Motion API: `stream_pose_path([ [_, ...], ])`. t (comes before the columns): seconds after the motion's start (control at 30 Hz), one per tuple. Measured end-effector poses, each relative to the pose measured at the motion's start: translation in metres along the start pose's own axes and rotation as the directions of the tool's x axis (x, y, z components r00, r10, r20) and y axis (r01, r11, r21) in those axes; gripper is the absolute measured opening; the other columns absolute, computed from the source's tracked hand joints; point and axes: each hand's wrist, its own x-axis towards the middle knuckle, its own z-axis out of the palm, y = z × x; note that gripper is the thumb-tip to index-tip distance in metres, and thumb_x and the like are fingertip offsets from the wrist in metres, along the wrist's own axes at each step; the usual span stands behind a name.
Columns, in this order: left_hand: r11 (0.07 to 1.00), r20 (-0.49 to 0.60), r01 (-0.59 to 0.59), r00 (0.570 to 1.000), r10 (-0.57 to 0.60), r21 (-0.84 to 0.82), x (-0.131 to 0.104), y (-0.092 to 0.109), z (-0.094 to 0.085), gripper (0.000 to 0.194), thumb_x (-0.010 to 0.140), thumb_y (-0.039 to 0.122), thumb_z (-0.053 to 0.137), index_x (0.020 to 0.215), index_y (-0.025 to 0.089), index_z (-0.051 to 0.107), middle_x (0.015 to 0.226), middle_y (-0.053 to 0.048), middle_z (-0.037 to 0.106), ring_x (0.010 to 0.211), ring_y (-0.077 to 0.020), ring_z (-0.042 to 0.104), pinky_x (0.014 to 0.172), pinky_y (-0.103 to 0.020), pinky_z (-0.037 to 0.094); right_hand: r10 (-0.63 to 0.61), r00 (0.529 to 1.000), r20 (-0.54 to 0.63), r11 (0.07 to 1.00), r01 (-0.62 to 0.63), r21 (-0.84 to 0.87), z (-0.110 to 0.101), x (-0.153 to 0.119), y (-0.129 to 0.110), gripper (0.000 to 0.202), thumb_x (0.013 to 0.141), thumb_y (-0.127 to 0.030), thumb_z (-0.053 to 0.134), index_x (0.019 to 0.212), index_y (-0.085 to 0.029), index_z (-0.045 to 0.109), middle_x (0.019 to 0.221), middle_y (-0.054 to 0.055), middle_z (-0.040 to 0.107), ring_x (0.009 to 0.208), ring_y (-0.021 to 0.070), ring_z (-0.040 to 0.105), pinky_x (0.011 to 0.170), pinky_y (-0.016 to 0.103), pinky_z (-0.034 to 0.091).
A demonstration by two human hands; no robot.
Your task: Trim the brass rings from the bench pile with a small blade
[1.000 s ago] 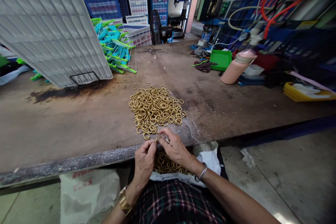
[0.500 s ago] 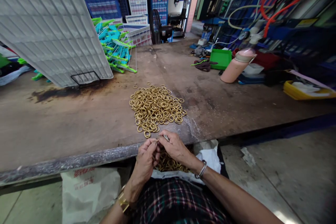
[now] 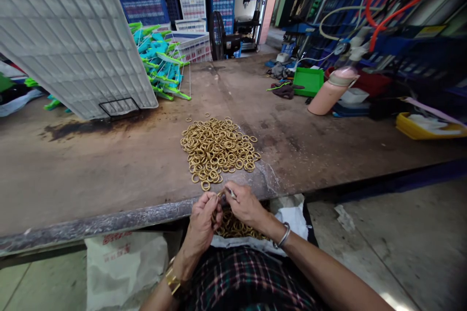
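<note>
Just in front of the table's near edge, my left hand (image 3: 205,218) is closed with a gold ring (image 3: 220,194) pinched at its fingertips. Close beside it on the right, my right hand (image 3: 242,204) is closed around a small metal tool (image 3: 231,193), whose far end is hidden by the fingers. The fingertips of both hands nearly meet at the ring. A heap of gold rings (image 3: 219,148) lies on the table just beyond my hands. More gold rings (image 3: 237,226) sit in an open white sack (image 3: 292,216) below my hands.
On the wooden table (image 3: 109,175), a tall grey ribbed panel (image 3: 83,39) stands at left by green and blue plastic pieces (image 3: 162,65). A green tray (image 3: 308,81), a pink bottle (image 3: 332,91) and a yellow tray (image 3: 412,127) lie right. A printed sack (image 3: 124,267) hangs below.
The right hand's fingertips have shifted slightly right, away from the left hand's, and the ring between them shows more. The left hand has hardly moved.
</note>
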Motion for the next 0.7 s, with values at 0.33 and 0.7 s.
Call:
stream_pose_path([
  [0.33, 0.973, -0.007, -0.101, 0.994, 0.105, 0.209, 0.002, -0.003, -0.003, 0.03, 0.077, 0.045, 0.054, 0.067, 0.018, 0.044, 0.047, 0.008, 0.041, 0.038, -0.0039, 0.031, 0.037, -0.017, 0.021, -0.005, 0.987, 0.163, 0.917, 0.07, -0.392, 0.004, -0.005, 0.0, 0.021, 0.074, -0.012, 0.041, 0.09, -0.016, 0.054, 0.078, 0.005, 0.063, 0.067, 0.0152, 0.054, 0.058, 0.025, 0.025],
  [0.7, 0.982, 0.193, 0.037, 0.978, -0.073, 0.183, -0.027, -0.008, 0.004, 0.025, 0.078, 0.038, 0.055, 0.067, 0.017, 0.048, 0.048, 0.006, 0.046, 0.038, -0.0038, 0.033, 0.038, -0.017, 0.021, 0.13, 0.988, 0.08, 0.844, -0.068, -0.531, -0.008, 0.016, 0.01, 0.025, 0.077, -0.01, 0.037, 0.095, -0.013, 0.053, 0.076, 0.009, 0.065, 0.066, 0.0173, 0.058, 0.057, 0.026, 0.029],
])
